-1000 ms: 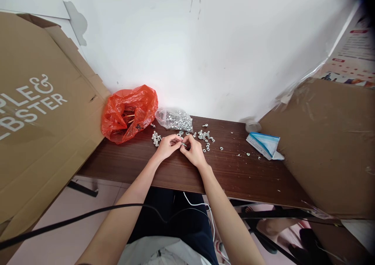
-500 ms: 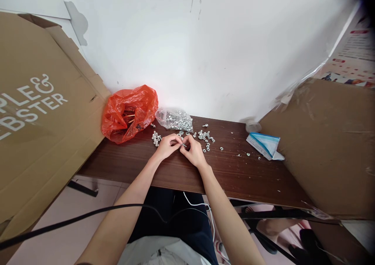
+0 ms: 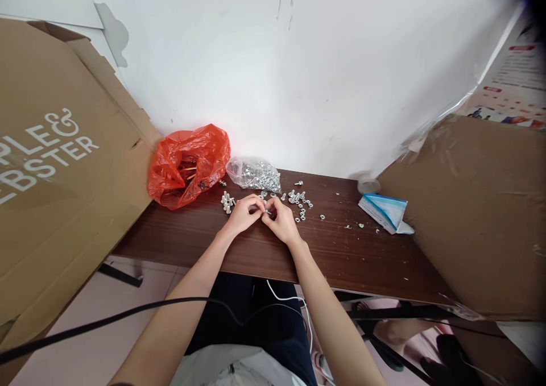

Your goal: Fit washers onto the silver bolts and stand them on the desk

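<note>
Head view: left hand (image 3: 244, 214) and right hand (image 3: 281, 221) meet above the counter (image 3: 341, 255), fingers pinched on a small bolt (image 3: 267, 210) among loose washers (image 3: 301, 210); a slip could send it rolling off the edge.

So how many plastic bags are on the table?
2: an orange bag at the back left by the wall, and a clear bag of silver parts right beside it, behind the hands.
</note>
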Action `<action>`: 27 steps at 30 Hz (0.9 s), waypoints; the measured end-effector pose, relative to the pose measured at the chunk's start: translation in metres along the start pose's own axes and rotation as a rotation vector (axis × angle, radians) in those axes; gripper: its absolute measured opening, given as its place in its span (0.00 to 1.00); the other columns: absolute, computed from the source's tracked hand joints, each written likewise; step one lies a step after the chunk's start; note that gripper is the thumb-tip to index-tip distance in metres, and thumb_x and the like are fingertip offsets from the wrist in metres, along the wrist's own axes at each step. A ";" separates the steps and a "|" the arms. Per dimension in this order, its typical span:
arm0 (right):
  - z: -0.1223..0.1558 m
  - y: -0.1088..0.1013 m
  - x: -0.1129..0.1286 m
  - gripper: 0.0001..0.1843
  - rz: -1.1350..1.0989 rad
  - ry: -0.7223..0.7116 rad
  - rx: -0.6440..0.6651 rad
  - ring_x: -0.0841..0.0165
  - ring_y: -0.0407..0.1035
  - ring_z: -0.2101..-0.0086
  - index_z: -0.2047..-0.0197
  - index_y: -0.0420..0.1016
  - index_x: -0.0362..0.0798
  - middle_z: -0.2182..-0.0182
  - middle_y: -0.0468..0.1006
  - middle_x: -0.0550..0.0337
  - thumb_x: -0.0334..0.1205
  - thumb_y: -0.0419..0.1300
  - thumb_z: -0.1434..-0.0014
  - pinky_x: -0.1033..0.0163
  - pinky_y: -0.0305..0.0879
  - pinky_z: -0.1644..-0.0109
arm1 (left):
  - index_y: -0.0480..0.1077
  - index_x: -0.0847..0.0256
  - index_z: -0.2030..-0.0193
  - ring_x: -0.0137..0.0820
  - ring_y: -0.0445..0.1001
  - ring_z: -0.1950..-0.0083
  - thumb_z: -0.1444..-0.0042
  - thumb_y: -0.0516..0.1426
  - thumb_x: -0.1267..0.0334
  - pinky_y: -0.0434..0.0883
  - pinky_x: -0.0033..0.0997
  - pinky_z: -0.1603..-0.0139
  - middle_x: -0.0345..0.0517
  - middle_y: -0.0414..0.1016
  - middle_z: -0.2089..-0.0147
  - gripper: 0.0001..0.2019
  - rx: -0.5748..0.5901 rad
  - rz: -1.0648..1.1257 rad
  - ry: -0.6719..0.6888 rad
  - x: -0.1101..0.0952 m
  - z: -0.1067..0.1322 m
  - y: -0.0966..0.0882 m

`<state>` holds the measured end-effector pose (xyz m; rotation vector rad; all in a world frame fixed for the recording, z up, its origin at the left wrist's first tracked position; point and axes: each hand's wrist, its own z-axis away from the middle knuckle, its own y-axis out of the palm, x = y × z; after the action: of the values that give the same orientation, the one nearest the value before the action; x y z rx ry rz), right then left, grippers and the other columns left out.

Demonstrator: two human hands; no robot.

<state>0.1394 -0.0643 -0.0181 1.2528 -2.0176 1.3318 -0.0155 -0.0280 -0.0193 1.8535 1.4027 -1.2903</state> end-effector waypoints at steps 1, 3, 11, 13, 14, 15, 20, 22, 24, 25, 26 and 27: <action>0.000 0.000 0.000 0.06 -0.014 0.002 -0.009 0.70 0.65 0.73 0.64 0.62 0.50 0.70 0.71 0.63 0.37 0.55 0.47 0.65 0.63 0.67 | 0.71 0.65 0.70 0.29 0.73 0.60 0.50 0.56 0.73 0.72 0.28 0.58 0.46 0.71 0.62 0.03 -0.013 -0.025 -0.010 0.000 0.000 0.000; -0.001 0.000 0.001 0.06 -0.038 0.004 -0.036 0.70 0.65 0.73 0.64 0.62 0.50 0.71 0.70 0.63 0.37 0.55 0.47 0.65 0.63 0.67 | 0.71 0.64 0.65 0.29 0.74 0.60 0.48 0.55 0.71 0.72 0.28 0.59 0.46 0.73 0.62 0.05 -0.059 -0.079 -0.062 0.002 0.000 0.001; -0.001 -0.001 0.003 0.05 -0.034 -0.002 -0.055 0.71 0.64 0.74 0.64 0.62 0.51 0.71 0.70 0.64 0.38 0.55 0.46 0.65 0.63 0.67 | 0.73 0.64 0.63 0.30 0.75 0.64 0.42 0.56 0.58 0.70 0.29 0.61 0.46 0.78 0.64 0.11 -0.076 -0.261 -0.134 0.000 -0.001 0.001; -0.001 -0.001 0.003 0.06 -0.034 -0.003 -0.046 0.71 0.64 0.75 0.64 0.62 0.51 0.71 0.70 0.64 0.37 0.55 0.46 0.65 0.63 0.67 | 0.74 0.64 0.63 0.30 0.76 0.65 0.43 0.56 0.59 0.70 0.28 0.61 0.45 0.79 0.64 0.10 -0.068 -0.284 -0.133 -0.002 0.000 0.001; 0.000 -0.001 0.003 0.06 -0.034 -0.003 -0.042 0.71 0.63 0.75 0.64 0.62 0.51 0.71 0.71 0.64 0.37 0.55 0.46 0.65 0.63 0.67 | 0.74 0.64 0.64 0.30 0.76 0.65 0.43 0.56 0.59 0.70 0.28 0.61 0.45 0.79 0.64 0.10 -0.067 -0.291 -0.134 -0.002 0.000 0.001; 0.000 -0.001 0.003 0.06 -0.033 -0.004 -0.038 0.72 0.63 0.75 0.64 0.62 0.51 0.71 0.71 0.64 0.37 0.55 0.46 0.65 0.63 0.67 | 0.74 0.64 0.64 0.30 0.76 0.65 0.43 0.56 0.60 0.71 0.28 0.61 0.45 0.79 0.64 0.10 -0.065 -0.294 -0.136 -0.003 0.000 0.000; 0.000 -0.002 0.003 0.05 -0.023 -0.005 -0.026 0.71 0.63 0.74 0.64 0.62 0.50 0.71 0.70 0.64 0.37 0.55 0.46 0.65 0.62 0.67 | 0.75 0.65 0.62 0.31 0.77 0.64 0.44 0.56 0.59 0.72 0.29 0.61 0.47 0.80 0.62 0.11 -0.054 -0.234 -0.151 0.002 0.000 0.000; 0.000 -0.002 0.003 0.05 -0.022 -0.006 -0.025 0.71 0.63 0.74 0.64 0.62 0.50 0.71 0.70 0.64 0.37 0.55 0.46 0.65 0.62 0.67 | 0.76 0.65 0.61 0.33 0.78 0.62 0.45 0.57 0.59 0.73 0.30 0.59 0.48 0.80 0.60 0.12 -0.058 -0.184 -0.159 0.005 -0.001 -0.001; 0.000 -0.002 0.003 0.05 -0.023 -0.005 -0.025 0.71 0.63 0.74 0.64 0.62 0.50 0.71 0.69 0.64 0.37 0.55 0.46 0.66 0.61 0.67 | 0.77 0.65 0.60 0.33 0.78 0.61 0.47 0.58 0.60 0.74 0.31 0.58 0.50 0.80 0.59 0.12 -0.056 -0.128 -0.167 0.008 -0.001 -0.001; 0.000 -0.002 0.003 0.05 -0.022 -0.004 -0.025 0.71 0.64 0.73 0.64 0.62 0.50 0.71 0.69 0.64 0.37 0.55 0.46 0.66 0.61 0.68 | 0.77 0.65 0.60 0.34 0.78 0.60 0.47 0.58 0.61 0.74 0.31 0.57 0.50 0.80 0.59 0.12 -0.052 -0.105 -0.171 0.008 -0.001 -0.001; 0.000 -0.002 0.002 0.05 -0.022 -0.003 -0.025 0.71 0.64 0.73 0.65 0.62 0.50 0.71 0.69 0.64 0.37 0.55 0.46 0.66 0.61 0.68 | 0.77 0.66 0.60 0.34 0.78 0.60 0.48 0.59 0.62 0.74 0.32 0.56 0.50 0.80 0.58 0.12 -0.049 -0.088 -0.175 0.008 -0.002 -0.001; 0.000 -0.002 0.002 0.05 -0.022 -0.003 -0.023 0.71 0.64 0.73 0.65 0.62 0.50 0.71 0.69 0.64 0.37 0.55 0.46 0.66 0.61 0.68 | 0.77 0.66 0.60 0.34 0.78 0.59 0.48 0.59 0.62 0.75 0.33 0.55 0.51 0.80 0.58 0.12 -0.048 -0.076 -0.179 0.008 -0.002 -0.002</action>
<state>0.1398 -0.0658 -0.0160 1.2634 -2.0102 1.2936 -0.0162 -0.0226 -0.0250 1.6235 1.4069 -1.4097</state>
